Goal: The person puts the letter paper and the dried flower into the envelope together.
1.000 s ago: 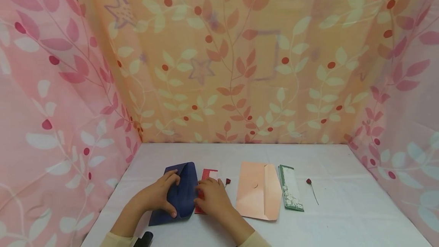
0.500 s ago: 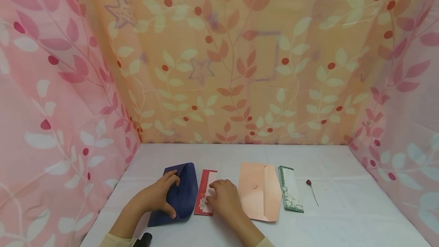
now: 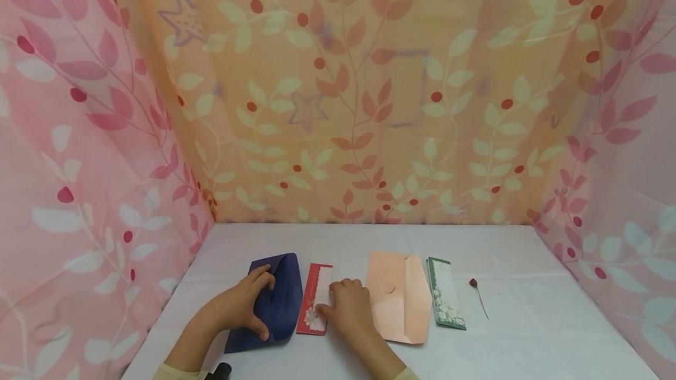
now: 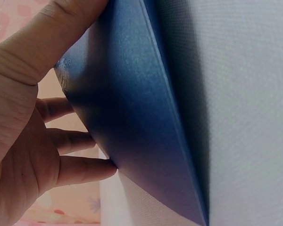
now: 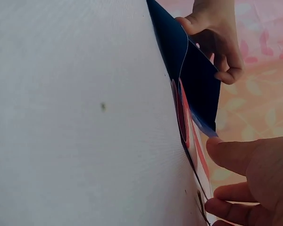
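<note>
I watch the person's left grip (image 3: 241,305) pinching the navy envelope (image 3: 287,301), thumb at the near edge and fingers at the far one — its flap is unfolded, and the right wrist view shows its mouth gaping. The right grip (image 3: 351,308) is loosely spread: the thumb stands over the red card (image 3: 313,295), apart from the fingers, and I see nothing held. A thin brown stem (image 5: 200,202) shows near those fingertips; I cannot tell whether they touch it. The red card lies on the white surface (image 3: 528,309), just beside the navy envelope. Further right lie the peach envelope (image 3: 388,312), flap also unfolded, the green card (image 3: 448,298) just beside it, and a dried rose (image 3: 473,283) set apart. I judge the work unfinished — neither visible card is in an envelope, and neither flap is closed.
</note>
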Demonstrator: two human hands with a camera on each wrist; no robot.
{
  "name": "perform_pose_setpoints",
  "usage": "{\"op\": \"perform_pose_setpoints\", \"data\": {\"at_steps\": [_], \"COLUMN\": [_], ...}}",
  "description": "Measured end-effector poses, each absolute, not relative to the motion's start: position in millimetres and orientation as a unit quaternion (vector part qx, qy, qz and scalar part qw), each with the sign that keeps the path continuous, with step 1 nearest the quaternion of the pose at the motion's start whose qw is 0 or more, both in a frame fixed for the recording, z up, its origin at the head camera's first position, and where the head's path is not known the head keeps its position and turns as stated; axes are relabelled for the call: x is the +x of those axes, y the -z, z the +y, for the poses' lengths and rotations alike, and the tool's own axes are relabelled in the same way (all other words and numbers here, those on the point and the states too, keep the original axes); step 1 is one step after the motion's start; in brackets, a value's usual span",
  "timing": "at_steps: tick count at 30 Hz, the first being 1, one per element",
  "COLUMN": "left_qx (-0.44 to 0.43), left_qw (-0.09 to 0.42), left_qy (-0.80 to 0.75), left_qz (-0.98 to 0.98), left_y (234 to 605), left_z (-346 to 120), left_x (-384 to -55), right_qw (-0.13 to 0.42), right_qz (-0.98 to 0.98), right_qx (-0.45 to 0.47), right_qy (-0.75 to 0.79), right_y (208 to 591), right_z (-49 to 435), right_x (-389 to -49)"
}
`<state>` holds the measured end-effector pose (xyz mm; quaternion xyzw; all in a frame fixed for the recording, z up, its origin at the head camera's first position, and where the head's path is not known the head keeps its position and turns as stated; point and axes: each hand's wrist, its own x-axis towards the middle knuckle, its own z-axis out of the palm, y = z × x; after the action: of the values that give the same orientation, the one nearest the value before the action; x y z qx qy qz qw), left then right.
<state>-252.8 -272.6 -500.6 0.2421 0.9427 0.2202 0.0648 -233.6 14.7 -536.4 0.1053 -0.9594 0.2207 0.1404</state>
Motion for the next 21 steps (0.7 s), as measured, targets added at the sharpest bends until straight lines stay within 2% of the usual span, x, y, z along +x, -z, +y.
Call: {"op": "perform_pose_setpoints", "data": {"at_steps": [10,21], "left_qx": [0.245,0.244], "left_qw": [0.063,0.069], "left_qy": [-0.224,-0.222], "left_qz": [0.941,0.941], "left_y": [502.5,500.3], "left_z": [-273.0,-272.0], "left_x": [-254.6,-254.0], "right_qw": [0.123,0.097], "right_qz": [-0.969,-0.973], "right_qx": [0.082,0.059], "right_qy": [-0.199,-0.200], "right_y": [544.0,532.3], "right_z": [9.7,10.1], "right_x": [-232.9,-232.3]}}
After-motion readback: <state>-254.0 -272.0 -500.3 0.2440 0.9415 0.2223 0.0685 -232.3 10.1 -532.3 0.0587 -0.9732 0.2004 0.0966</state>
